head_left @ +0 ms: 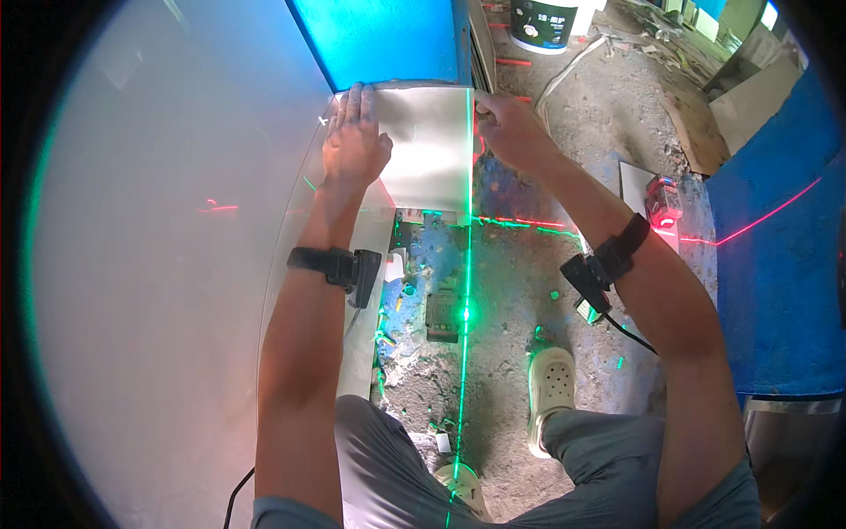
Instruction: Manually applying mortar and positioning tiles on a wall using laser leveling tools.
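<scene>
Grey tile [423,150], upright against the wall at twelve o'clock, has the left hand [354,141] pressed flat with fingers spread open, the right hand [507,128] gripping its three-o'clock edge.

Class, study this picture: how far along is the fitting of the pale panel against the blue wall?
Done: the pale panel already stands against the blue wall. In hand: the left hand lies flat on it, and the right hand grips its right edge beside the green laser line. Left: no fixing is visible, so both hands remain on it.
</scene>
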The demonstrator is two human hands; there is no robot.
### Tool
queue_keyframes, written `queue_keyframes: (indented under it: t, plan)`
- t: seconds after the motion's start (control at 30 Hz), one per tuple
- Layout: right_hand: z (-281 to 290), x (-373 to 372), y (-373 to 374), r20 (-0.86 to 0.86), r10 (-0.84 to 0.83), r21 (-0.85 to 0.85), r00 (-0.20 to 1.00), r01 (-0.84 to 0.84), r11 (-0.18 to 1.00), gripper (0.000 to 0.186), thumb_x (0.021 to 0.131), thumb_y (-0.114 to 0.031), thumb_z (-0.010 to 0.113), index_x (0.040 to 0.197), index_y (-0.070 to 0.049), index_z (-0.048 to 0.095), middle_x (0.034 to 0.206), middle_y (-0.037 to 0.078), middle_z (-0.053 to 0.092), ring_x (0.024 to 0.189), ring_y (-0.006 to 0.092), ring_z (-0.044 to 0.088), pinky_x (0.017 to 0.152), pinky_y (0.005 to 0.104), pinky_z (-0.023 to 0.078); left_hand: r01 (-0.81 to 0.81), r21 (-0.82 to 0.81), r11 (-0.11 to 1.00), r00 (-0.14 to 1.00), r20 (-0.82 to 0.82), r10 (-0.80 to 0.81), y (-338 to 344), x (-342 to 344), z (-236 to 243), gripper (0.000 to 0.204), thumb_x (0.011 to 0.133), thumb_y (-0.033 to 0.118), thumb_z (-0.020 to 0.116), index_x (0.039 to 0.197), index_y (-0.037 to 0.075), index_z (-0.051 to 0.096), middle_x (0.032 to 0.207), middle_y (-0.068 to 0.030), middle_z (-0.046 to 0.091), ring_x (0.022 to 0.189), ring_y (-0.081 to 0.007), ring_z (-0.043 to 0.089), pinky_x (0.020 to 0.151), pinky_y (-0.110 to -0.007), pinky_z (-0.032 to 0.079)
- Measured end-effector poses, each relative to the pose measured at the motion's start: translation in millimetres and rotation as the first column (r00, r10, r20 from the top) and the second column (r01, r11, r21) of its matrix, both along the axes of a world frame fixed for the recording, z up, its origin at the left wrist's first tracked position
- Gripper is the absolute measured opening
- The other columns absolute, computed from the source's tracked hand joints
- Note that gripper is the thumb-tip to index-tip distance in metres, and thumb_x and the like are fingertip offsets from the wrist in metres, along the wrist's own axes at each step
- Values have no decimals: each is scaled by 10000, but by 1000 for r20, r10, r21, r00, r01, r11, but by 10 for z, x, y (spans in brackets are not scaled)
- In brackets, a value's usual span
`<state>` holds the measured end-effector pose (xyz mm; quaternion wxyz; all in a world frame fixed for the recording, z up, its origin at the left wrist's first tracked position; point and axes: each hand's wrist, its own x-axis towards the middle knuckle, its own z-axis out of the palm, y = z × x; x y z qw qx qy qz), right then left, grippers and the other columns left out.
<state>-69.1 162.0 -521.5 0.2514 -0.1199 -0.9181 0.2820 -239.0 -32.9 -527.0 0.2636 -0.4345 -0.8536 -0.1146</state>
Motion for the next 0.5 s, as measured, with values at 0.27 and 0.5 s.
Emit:
queue_keyframes:
  t: [0.27, 0.5]
  plan:
    - [13, -5, -34, -31, 19, 69, 999, -17, 997, 479, 835, -23, 446, 1299, -72, 552, 1024, 240, 612, 908, 348, 630, 788, 418, 481, -1, 21, 1000, 999, -41, 2, 2, 5, -14, 725, 793, 154, 639, 1440, -3, 351, 1497, -192, 366, 1365, -378, 381, 1121, -426, 348]
    - [-57, -21, 69, 9, 3, 19, 1000, -3, 1000, 453, 779, -90, 539, 1231, -77, 565, 1037, 216, 606, 1019, 406, 584, 883, 511, 451, -16, -12, 1000, 999, 31, 17, 35, 63, 15, 774, 811, 184, 675, 1470, 18, 305, 1526, -182, 319, 1388, -385, 339, 1131, -431, 336]
